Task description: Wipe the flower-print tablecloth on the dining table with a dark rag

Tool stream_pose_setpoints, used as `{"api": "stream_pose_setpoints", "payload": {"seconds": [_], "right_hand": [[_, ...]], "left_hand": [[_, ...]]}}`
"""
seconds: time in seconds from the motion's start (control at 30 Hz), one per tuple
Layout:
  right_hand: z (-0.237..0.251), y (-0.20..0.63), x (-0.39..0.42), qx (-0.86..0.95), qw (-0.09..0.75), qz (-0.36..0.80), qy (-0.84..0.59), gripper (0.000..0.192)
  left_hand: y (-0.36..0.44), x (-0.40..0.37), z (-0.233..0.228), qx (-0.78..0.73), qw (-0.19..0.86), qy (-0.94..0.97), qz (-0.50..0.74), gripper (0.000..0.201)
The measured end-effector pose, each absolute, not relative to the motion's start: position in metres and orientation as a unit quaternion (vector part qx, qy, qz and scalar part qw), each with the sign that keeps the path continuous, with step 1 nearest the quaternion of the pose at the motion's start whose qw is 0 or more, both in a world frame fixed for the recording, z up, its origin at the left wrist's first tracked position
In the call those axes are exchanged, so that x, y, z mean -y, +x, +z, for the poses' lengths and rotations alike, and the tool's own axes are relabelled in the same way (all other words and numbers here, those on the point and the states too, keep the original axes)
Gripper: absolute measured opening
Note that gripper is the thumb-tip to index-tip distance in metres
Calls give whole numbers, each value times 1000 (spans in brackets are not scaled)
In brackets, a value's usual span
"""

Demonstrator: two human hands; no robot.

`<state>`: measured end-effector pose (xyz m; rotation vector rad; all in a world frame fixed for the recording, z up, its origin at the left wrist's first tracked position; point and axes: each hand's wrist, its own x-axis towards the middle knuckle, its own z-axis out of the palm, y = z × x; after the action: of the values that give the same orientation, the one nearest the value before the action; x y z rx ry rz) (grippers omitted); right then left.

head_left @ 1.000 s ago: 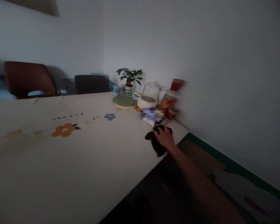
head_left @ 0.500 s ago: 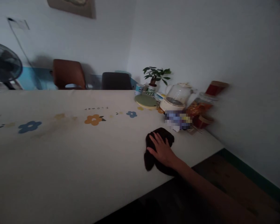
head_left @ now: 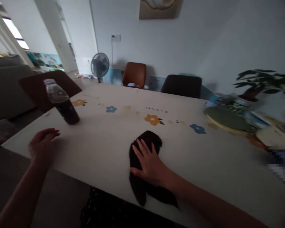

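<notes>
My right hand (head_left: 150, 163) lies with fingers spread on a dark cloth (head_left: 147, 136), pressing it against the white tablecloth (head_left: 97, 152). Part of the crumpled cloth trails from under the palm toward the front edge. My left hand (head_left: 43, 142) is over the left end of the table, holding nothing, its fingers loosely stretched to the right and a little blurred. Just behind it stands a clear plastic bottle (head_left: 63, 103) with dark liquid in the lower part; it appears slanted in the picture. The left hand does not appear to touch the bottle.
On the right are a round green mat (head_left: 228, 120), a potted plant (head_left: 249, 88) and a pale appliance base (head_left: 275, 136). Behind the table stand a brown chair (head_left: 134, 74), a dark chair (head_left: 182, 85) and a fan (head_left: 99, 65). Another chair (head_left: 47, 84) is at left.
The view has turned left, bringing the bottle and my left hand into sight. My right hand has moved left along the table with the cloth under it.
</notes>
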<state>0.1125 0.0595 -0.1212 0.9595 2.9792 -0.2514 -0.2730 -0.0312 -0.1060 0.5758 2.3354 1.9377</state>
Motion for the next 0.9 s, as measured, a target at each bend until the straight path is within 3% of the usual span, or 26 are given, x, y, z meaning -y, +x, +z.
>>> {"api": "stream_pose_setpoints", "payload": {"seconds": [0.2,0.33,0.43,0.53,0.7,0.9], "right_hand": [[-120,-32,-62,-973,-39,-146,175,85],[-109,-130,-61,-955,-91,-259,113,50],[-92,-160,-65,-894,-222,-354,160,37],[-83,-135,-75,-841,-323,-389,192,35],[-89,-17,-98,-807,-361,-385,265,34],[-82,138,-105,-768,-385,-266,436,33]], "left_hand": [[-270,33,-108,-675,46,232,699,37],[-258,51,-102,-692,17,272,668,38],[-253,59,-103,-728,20,320,606,40],[-241,55,-111,-740,32,461,489,44],[-208,39,-129,-757,1,638,142,69],[-255,53,-140,-837,-49,540,74,64]]}}
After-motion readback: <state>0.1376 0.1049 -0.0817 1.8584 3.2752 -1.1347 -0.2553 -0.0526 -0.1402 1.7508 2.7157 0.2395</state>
